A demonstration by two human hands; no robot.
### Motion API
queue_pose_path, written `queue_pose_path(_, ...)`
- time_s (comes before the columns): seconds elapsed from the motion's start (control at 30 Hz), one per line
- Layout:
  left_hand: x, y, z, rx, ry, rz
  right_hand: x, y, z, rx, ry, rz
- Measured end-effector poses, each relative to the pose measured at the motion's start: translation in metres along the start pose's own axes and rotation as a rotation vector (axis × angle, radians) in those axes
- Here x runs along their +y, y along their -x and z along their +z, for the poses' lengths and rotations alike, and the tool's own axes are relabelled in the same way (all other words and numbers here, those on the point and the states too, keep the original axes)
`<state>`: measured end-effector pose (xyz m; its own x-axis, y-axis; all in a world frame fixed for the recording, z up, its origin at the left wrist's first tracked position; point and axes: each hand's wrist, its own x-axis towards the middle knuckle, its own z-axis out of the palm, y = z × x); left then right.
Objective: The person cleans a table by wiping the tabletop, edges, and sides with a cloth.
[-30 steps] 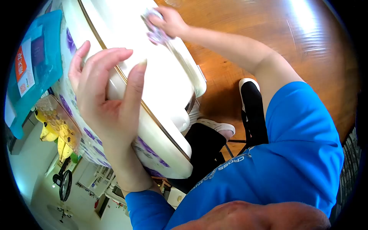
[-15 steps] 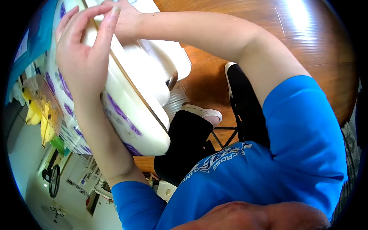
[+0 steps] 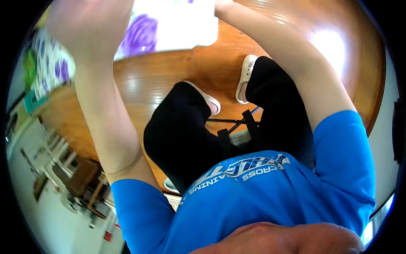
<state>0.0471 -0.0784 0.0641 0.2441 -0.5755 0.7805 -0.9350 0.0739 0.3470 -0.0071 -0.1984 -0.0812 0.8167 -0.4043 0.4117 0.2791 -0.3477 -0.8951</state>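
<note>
Fingers of the left hand (image 3: 89, 27) and the right hand (image 3: 222, 5) go up past the top of the view, so I cannot tell if they are spread or pinching. Between the two hands is a white thing (image 3: 186, 26) with a big purple flower, and left of the left hand is a flowery cover (image 3: 61, 70). Farther down are the brown wood floor (image 3: 167, 71), white shoes (image 3: 246, 74), black pants (image 3: 177, 131) and a blue shirt (image 3: 275, 203).
</note>
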Motion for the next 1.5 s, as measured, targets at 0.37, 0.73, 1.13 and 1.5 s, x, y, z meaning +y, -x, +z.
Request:
queue_pose_path(0.37,0.004,0.228,-0.182,0.425,-0.313,-0.475,-0.015,0.087,0.049,0.142,0.616,-0.097)
queue_pose_path(0.73,0.011,0.363,-0.075,-0.001,0.402,-1.197,-0.03,0.188,0.125,-0.353,0.367,0.092)
queue_pose_path(1.13,-0.019,0.338,-0.057,0.514,1.537,-1.468,-0.077,0.095,0.171,-0.965,0.547,0.288)
queue_pose_path(1.5,-0.11,0.4,-0.04,0.94,1.529,-1.294,-0.153,-0.042,0.139,-0.49,0.541,-0.206)
